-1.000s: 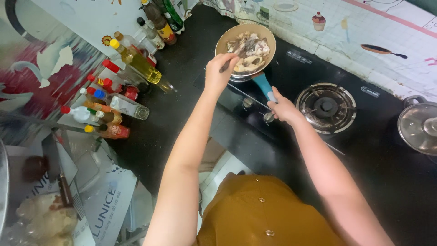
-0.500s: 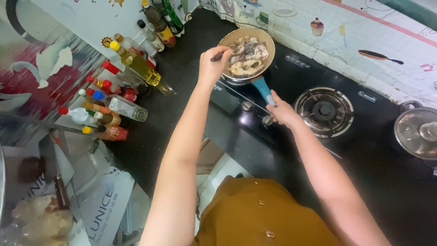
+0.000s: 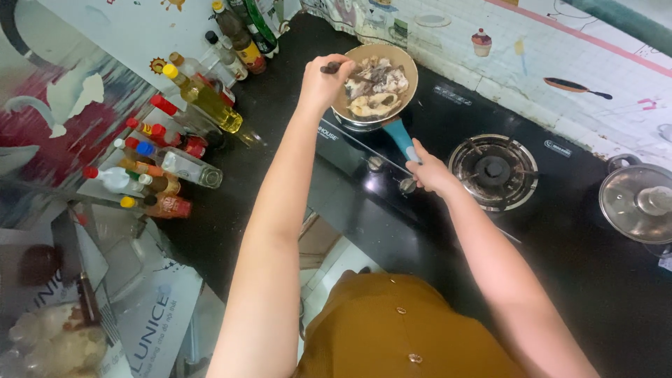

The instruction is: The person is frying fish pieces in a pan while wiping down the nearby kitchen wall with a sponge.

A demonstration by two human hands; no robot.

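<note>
Pan: a round tan frying pan [image 3: 402, 63] with pieces of pale food sits on the left burner of the black stove [image 3: 392, 189], near the tiled wall.
Left fingers: curled shut around a dark utensil handle [image 3: 330, 68]; only a short stub shows past the knuckles, and the working end is hard to make out among the food.
Left hand: the left hand [image 3: 323, 82] hovers at the pan's left rim.
Right fingers: wrapped around the blue pan handle [image 3: 401, 135]; the handle's near end is hidden inside the grip.
Right hand: the right hand [image 3: 430, 171] is just below the pan, over the stove's front edge and close to the knobs.
Food: pale chunks with darker bits; what kind cannot be told.
Free burner: the right burner [image 3: 494, 168] stands bare beside the right hand.
Lidded pot: a metal pot with a lid [image 3: 640, 203] sits at the far right, cut off by the frame edge.
Bottles: a cluster of sauce and oil bottles [image 3: 175, 140] stands well left of the pan on the dark counter [image 3: 280, 42].
Lower left: glare and blur; a bag and pale objects there cannot be identified.
</note>
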